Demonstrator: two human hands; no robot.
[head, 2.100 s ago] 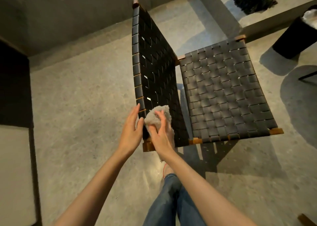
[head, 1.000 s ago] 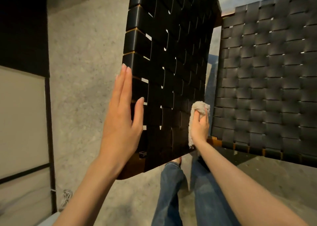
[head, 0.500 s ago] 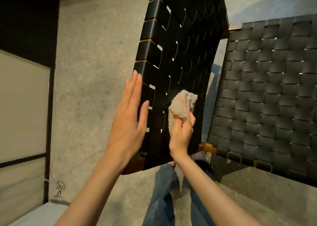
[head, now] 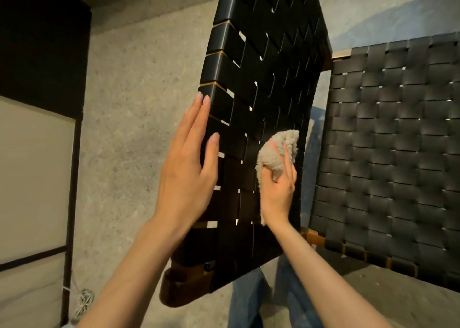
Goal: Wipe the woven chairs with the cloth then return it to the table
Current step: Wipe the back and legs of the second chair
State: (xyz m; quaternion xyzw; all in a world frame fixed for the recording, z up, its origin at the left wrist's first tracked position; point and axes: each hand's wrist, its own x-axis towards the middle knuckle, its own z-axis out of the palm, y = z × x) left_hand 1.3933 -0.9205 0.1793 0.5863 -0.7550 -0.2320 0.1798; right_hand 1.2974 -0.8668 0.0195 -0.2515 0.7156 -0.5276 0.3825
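Crumpled beige cloth (head: 278, 150) clenched in the fingers (head: 288, 160) of the right hand (head: 277, 193), pressed against the chair's black woven back (head: 261, 66) near its right edge. Left hand (head: 186, 173) flat at the back's left edge, fingers straight and released, apparently touching the straps. Woven seat (head: 398, 153) to the right, concrete floor (head: 137, 103) beneath.

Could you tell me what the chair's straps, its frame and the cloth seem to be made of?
Straps: probably leather or imitation, black, soft sheen on flat woven bands. Frame: likely wood, brown, smooth rounded end. Cloth: beige terry-like fabric, fluffy pile.
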